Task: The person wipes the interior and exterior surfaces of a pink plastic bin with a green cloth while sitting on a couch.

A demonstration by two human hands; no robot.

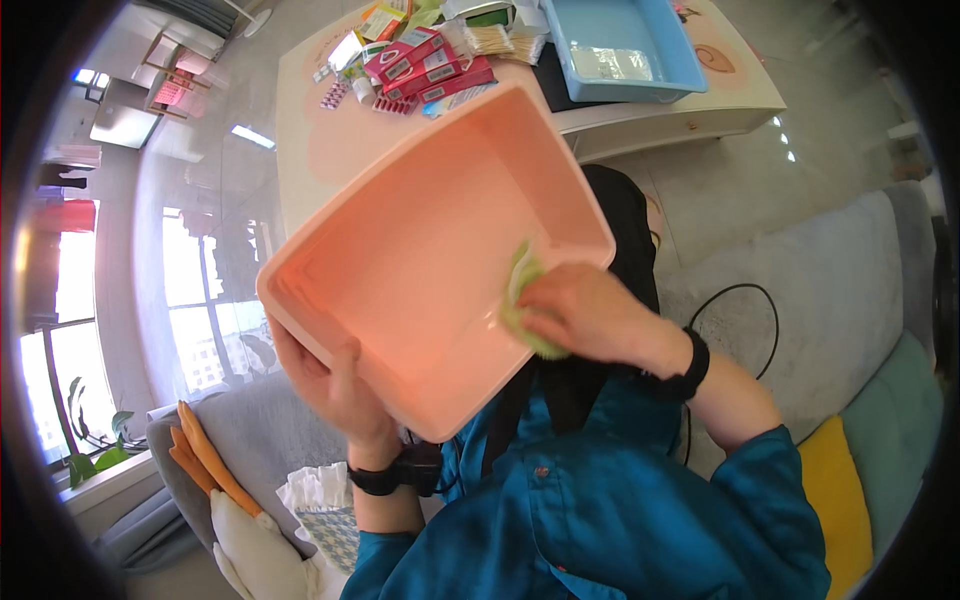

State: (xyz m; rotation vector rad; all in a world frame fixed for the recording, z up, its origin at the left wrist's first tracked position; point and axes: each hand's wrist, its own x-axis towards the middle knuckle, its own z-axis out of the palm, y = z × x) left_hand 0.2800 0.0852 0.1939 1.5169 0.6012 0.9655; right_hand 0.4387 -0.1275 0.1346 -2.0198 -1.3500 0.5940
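A pink plastic bin (420, 225) is tilted over my lap, its open side facing me. My left hand (330, 375) grips its rim at the lower left, thumb inside and fingers behind the wall. In my right hand (581, 311) is a green cloth (523, 300), pressed against the inner side of the bin near its right corner. The cloth looks slightly blurred. Nothing lies inside the bin apart from the cloth and my fingers.
Ahead stands a low table (322, 150) with a drawer. It carries several pink medicine boxes (427, 67), blister packs (334, 95), bagged cotton swabs (491, 40) and a blue plastic bin (630, 82) holding a clear packet. A grey sofa (810, 300) surrounds me, with a black cable (777, 330) and a plush toy (255, 540).
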